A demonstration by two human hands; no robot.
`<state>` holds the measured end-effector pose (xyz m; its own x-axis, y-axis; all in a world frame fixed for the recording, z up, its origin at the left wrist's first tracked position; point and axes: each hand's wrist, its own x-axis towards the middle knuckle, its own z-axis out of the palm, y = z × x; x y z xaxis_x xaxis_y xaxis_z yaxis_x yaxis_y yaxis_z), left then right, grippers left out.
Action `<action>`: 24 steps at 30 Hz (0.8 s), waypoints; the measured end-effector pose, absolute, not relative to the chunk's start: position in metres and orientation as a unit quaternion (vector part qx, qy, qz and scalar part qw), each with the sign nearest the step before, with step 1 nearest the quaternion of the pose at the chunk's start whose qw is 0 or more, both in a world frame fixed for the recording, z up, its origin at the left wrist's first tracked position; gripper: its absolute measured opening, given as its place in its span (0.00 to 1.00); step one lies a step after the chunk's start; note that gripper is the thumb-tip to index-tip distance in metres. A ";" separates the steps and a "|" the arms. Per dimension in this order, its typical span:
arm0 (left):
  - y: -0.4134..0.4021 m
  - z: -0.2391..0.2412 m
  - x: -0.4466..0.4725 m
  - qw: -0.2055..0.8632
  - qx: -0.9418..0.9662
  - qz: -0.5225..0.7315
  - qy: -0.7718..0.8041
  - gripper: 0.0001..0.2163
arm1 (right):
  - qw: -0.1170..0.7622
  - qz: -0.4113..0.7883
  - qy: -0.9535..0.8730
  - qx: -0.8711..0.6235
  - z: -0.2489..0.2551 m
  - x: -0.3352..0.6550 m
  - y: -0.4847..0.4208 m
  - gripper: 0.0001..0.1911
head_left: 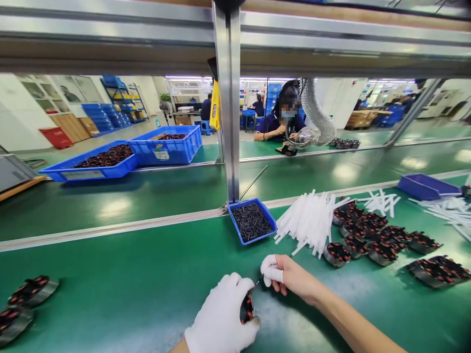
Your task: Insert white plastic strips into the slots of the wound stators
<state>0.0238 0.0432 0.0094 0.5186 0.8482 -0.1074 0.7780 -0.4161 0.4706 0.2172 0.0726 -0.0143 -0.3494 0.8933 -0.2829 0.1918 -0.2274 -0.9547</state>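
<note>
My left hand [228,314], in a white glove, is wrapped round a motor stator [247,309] and holds it on edge near the table surface. The stator has a metal ring with black parts and copper-red windings; much of it is hidden by my glove. To its upper right, my right hand [275,273], with white finger cots on the thumb and fingers, is closed in a pinch. A thin dark piece [260,280] runs from the pinch towards the stator's rim; it is too small to tell whether it is wire or sleeving.
A blue tray [273,230] of short black tubes stands ahead. White strips [307,220] lie in a pile beside several stators [382,252] at right; more stators [31,291] lie at left. A metal post [231,108] rises behind the tray. A co-worker [281,120] sits opposite.
</note>
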 end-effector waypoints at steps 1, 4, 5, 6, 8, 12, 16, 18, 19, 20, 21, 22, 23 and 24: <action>0.043 0.010 0.024 0.234 0.840 0.068 0.484 0.15 | 0.287 0.608 -0.550 -0.496 -0.014 0.218 0.072 0.09; 0.044 0.013 0.025 0.225 0.845 0.052 0.483 0.11 | 0.289 0.601 -0.548 -0.505 -0.014 0.217 0.070 0.07; 0.044 0.014 0.025 0.225 0.845 0.049 0.483 0.10 | 0.289 0.599 -0.548 -0.507 -0.014 0.217 0.070 0.07; 0.044 0.014 0.026 0.225 0.845 0.047 0.482 0.10 | 0.291 0.597 -0.549 -0.508 -0.014 0.216 0.069 0.06; 0.044 0.015 0.026 0.226 0.845 0.046 0.482 0.10 | 0.293 0.594 -0.550 -0.509 -0.015 0.215 0.069 0.05; 0.044 0.015 0.026 0.225 0.844 0.047 0.484 0.10 | 0.295 0.590 -0.550 -0.512 -0.015 0.213 0.070 0.04; 0.044 0.014 0.025 0.228 0.844 0.047 0.482 0.11 | 0.292 0.589 -0.551 -0.514 -0.014 0.212 0.069 0.05; 0.044 0.014 0.026 0.228 0.845 0.048 0.482 0.11 | 0.291 0.588 -0.553 -0.514 -0.014 0.211 0.069 0.05; 0.044 0.014 0.026 0.227 0.845 0.048 0.482 0.10 | 0.290 0.587 -0.555 -0.514 -0.014 0.211 0.069 0.05; 0.044 0.014 0.026 0.225 0.845 0.049 0.482 0.10 | 0.289 0.586 -0.556 -0.514 -0.014 0.211 0.068 0.05; 0.044 0.014 0.026 0.223 0.846 0.049 0.482 0.10 | 0.288 0.585 -0.559 -0.513 -0.015 0.211 0.069 0.05; 0.044 0.015 0.026 0.221 0.846 0.049 0.483 0.10 | 0.288 0.583 -0.561 -0.512 -0.016 0.211 0.069 0.06; 0.044 0.015 0.026 0.220 0.846 0.050 0.484 0.10 | 0.288 0.582 -0.563 -0.512 -0.017 0.211 0.069 0.06; 0.044 0.015 0.026 0.219 0.845 0.050 0.484 0.09 | 0.287 0.581 -0.565 -0.511 -0.017 0.212 0.070 0.06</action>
<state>0.0263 0.0440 0.0148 0.5256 0.8412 -0.1268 0.7970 -0.4348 0.4192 0.2117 0.0699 -0.0173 -0.3131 0.9111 -0.2679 0.2436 -0.1956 -0.9499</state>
